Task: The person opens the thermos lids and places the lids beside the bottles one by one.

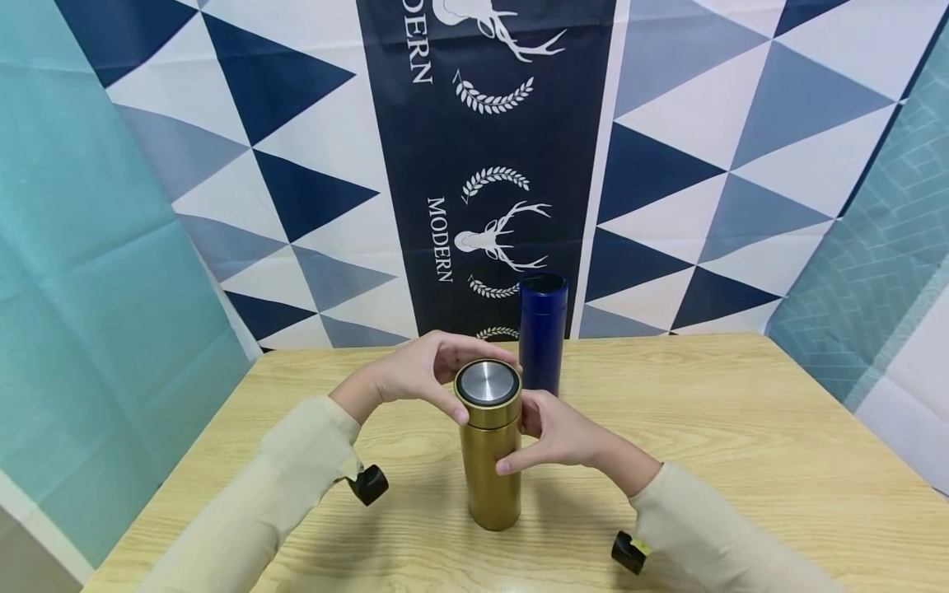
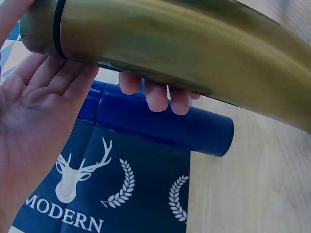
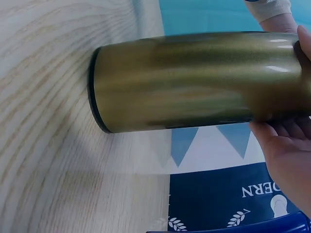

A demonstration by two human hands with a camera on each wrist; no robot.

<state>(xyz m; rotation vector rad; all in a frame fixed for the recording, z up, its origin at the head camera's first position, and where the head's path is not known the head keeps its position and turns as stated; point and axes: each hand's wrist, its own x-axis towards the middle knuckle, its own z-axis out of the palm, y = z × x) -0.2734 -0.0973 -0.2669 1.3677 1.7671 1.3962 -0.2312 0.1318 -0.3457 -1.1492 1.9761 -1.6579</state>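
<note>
A gold thermos (image 1: 492,473) with a silver-topped lid (image 1: 487,382) stands upright on the table in front of me. My left hand (image 1: 415,372) curves round the lid from the left, thumb at the near side and fingers behind. From the right, my right hand (image 1: 559,432) grips the upper body, its thumb across the front. The left wrist view shows the right hand's fingertips (image 2: 158,97) coming round the far side of the thermos, below the dark seam. In the right wrist view, the thermos's dark-rimmed base (image 3: 99,92) is close to the wood.
Behind the gold thermos stands a blue thermos (image 1: 544,338), partly covered by it and my hands. The wooden table (image 1: 704,461) ends at a patterned cloth backdrop (image 1: 311,165). Teal cloth (image 1: 96,272) hangs at the left side, and another teal panel is at the right.
</note>
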